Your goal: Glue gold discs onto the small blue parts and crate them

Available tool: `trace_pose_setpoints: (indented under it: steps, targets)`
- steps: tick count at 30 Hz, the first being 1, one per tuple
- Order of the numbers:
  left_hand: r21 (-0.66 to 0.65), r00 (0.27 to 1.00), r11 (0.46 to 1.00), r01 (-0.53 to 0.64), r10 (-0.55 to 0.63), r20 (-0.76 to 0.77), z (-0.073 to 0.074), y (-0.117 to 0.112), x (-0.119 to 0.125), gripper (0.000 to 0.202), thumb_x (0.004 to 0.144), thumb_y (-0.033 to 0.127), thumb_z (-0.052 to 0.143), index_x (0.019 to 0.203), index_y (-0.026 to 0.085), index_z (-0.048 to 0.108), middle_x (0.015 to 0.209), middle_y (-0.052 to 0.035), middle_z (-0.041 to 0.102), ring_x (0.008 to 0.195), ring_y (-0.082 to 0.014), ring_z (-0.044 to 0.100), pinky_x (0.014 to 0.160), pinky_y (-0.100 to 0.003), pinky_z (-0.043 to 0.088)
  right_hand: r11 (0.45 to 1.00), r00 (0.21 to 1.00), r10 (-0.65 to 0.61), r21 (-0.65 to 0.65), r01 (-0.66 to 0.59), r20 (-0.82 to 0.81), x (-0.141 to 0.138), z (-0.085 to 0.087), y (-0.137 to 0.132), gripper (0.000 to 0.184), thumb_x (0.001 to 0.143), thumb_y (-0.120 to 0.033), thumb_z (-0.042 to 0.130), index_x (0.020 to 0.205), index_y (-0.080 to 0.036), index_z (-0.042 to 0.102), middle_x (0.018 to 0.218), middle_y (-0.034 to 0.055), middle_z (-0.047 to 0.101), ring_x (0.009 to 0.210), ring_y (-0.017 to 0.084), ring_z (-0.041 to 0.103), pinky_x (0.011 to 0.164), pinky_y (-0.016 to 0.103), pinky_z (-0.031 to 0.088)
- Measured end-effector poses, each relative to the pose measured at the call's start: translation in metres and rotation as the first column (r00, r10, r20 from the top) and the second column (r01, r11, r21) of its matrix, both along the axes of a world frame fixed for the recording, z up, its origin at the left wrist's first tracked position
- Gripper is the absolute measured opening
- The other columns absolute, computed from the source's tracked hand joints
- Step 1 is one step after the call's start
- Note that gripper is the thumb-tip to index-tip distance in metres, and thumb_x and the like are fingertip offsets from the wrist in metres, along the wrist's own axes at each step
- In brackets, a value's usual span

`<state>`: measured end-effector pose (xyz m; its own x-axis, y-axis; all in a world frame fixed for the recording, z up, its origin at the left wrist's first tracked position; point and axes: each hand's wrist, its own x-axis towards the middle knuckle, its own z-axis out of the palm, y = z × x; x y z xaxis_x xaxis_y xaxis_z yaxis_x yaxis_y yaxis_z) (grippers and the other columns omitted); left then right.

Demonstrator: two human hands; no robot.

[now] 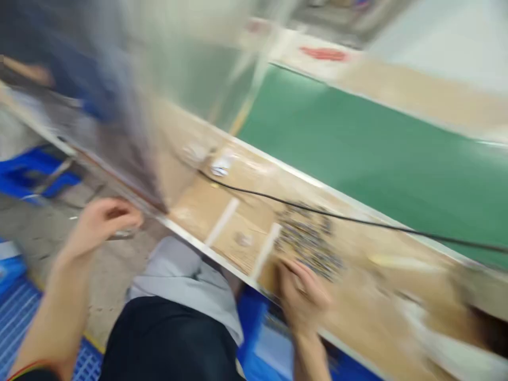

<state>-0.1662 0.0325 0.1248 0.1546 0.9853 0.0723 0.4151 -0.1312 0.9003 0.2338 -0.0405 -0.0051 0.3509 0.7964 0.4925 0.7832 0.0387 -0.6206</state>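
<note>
My left hand (105, 225) is out over the floor, left of the table edge, with its fingers curled together. A small shiny piece (124, 233) shows under its fingertips, too blurred to name. Over the front edge of the table, my right hand (304, 296) has its fingers bent and pressed together; what they hold, if anything, is hidden. Just beyond it lies a pile of small thin metal parts (309, 241) on the brown tabletop. Two white strips (222, 222) lie left of the pile, with a small pale piece (243, 239) between them.
A black cable (270, 197) crosses the table beside a green conveyor belt (369, 143). A hazy clear sheet (174, 69) hangs at the left, with a co-worker's arm (29, 71) beyond. Blue bins (273, 349) sit under the table; a blue stool (35, 172) stands left.
</note>
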Motion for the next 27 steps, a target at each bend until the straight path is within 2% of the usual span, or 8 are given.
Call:
trace_pose_setpoints:
  steps: [1, 3, 4, 6, 9, 14, 19, 27]
  targets:
    - [-0.067, 0.999, 0.997, 0.033, -0.030, 0.045, -0.023, -0.006, -0.003, 0.009, 0.092, 0.021, 0.087, 0.085, 0.027, 0.088, 0.078, 0.0019, 0.086, 0.066, -0.0179, 0.079, 0.060, -0.024, 0.064, 1.000, 0.999, -0.024, -0.015, 0.025, 0.038, 0.024, 0.004, -0.017, 0.022, 0.109, -0.044, 0.078, 0.119, -0.025, 0.079, 0.121, 0.0065, 0.080, 0.108, 0.024, 0.079, 0.092, 0.042, 0.070]
    - [-0.261, 0.985, 0.954, 0.147, -0.118, 0.125, -0.063, -0.022, 0.009, 0.009, 0.091, 0.032, 0.090, 0.082, 0.029, 0.089, 0.086, -0.0019, 0.087, 0.075, -0.0214, 0.083, 0.067, -0.027, 0.069, 0.999, 1.000, -0.012, -0.030, 0.012, 0.009, 0.048, 0.010, -0.038, 0.018, 0.110, -0.039, 0.076, 0.111, -0.022, 0.083, 0.108, 0.0056, 0.082, 0.099, 0.022, 0.081, 0.090, 0.040, 0.070]
    - [-0.326, 0.974, 0.923, 0.203, -0.158, 0.160, -0.076, -0.032, 0.022, 0.007, 0.090, 0.034, 0.091, 0.085, 0.029, 0.090, 0.086, -0.0030, 0.088, 0.074, -0.0219, 0.083, 0.066, -0.027, 0.069, 1.000, 0.999, 0.002, -0.025, -0.003, -0.042, 0.050, 0.012, -0.042, 0.015, 0.109, -0.035, 0.076, 0.110, -0.023, 0.084, 0.106, 0.0058, 0.083, 0.099, 0.022, 0.081, 0.090, 0.040, 0.069]
    - [-0.430, 0.952, 0.856, 0.286, -0.203, 0.229, -0.089, -0.049, 0.057, 0.011, 0.094, 0.038, 0.088, 0.095, 0.028, 0.091, 0.087, -0.0043, 0.087, 0.076, -0.0225, 0.084, 0.068, -0.027, 0.070, 1.000, 0.989, 0.022, -0.007, -0.023, -0.144, 0.044, 0.014, -0.040, 0.010, 0.107, -0.029, 0.079, 0.113, -0.026, 0.086, 0.110, 0.0068, 0.084, 0.103, 0.023, 0.081, 0.092, 0.040, 0.069]
    - [-0.463, 0.919, 0.815, 0.349, -0.203, 0.337, -0.093, -0.057, 0.109, 0.017, 0.101, 0.040, 0.083, 0.105, 0.026, 0.090, 0.088, -0.0040, 0.087, 0.081, -0.0212, 0.085, 0.077, -0.027, 0.071, 0.998, 0.985, 0.062, 0.000, -0.063, -0.163, 0.024, 0.018, -0.028, 0.011, 0.106, -0.025, 0.080, 0.114, -0.028, 0.087, 0.111, 0.0061, 0.085, 0.105, 0.024, 0.082, 0.095, 0.042, 0.069]
    - [-0.370, 0.911, 0.876, 0.310, -0.163, 0.378, -0.104, -0.041, 0.154, 0.023, 0.104, 0.036, 0.081, 0.123, 0.026, 0.087, 0.095, -0.0015, 0.088, 0.089, -0.0176, 0.085, 0.085, -0.025, 0.068, 0.990, 0.990, 0.135, 0.039, -0.133, -0.044, 0.010, 0.021, -0.015, 0.015, 0.106, -0.020, 0.079, 0.115, -0.029, 0.087, 0.111, 0.0048, 0.087, 0.104, 0.022, 0.084, 0.095, 0.040, 0.070]
    - [-0.304, 0.935, 0.928, 0.214, -0.104, 0.340, -0.119, -0.034, 0.167, 0.017, 0.100, 0.032, 0.084, 0.115, 0.025, 0.088, 0.095, -0.0004, 0.088, 0.088, -0.0175, 0.084, 0.082, -0.024, 0.066, 0.988, 0.988, 0.148, 0.024, -0.150, 0.050, 0.011, 0.018, -0.012, 0.017, 0.108, -0.019, 0.076, 0.117, -0.029, 0.086, 0.112, 0.0059, 0.087, 0.103, 0.023, 0.084, 0.094, 0.041, 0.070]
    - [-0.259, 0.933, 0.937, 0.235, -0.143, 0.329, -0.122, -0.031, 0.165, 0.018, 0.101, 0.030, 0.083, 0.117, 0.026, 0.088, 0.094, 0.0001, 0.088, 0.085, -0.0166, 0.083, 0.083, -0.024, 0.067, 0.983, 0.974, 0.184, 0.003, -0.186, 0.129, 0.009, 0.017, -0.010, 0.022, 0.108, -0.016, 0.074, 0.121, -0.030, 0.085, 0.113, 0.0061, 0.086, 0.103, 0.023, 0.083, 0.094, 0.041, 0.068]
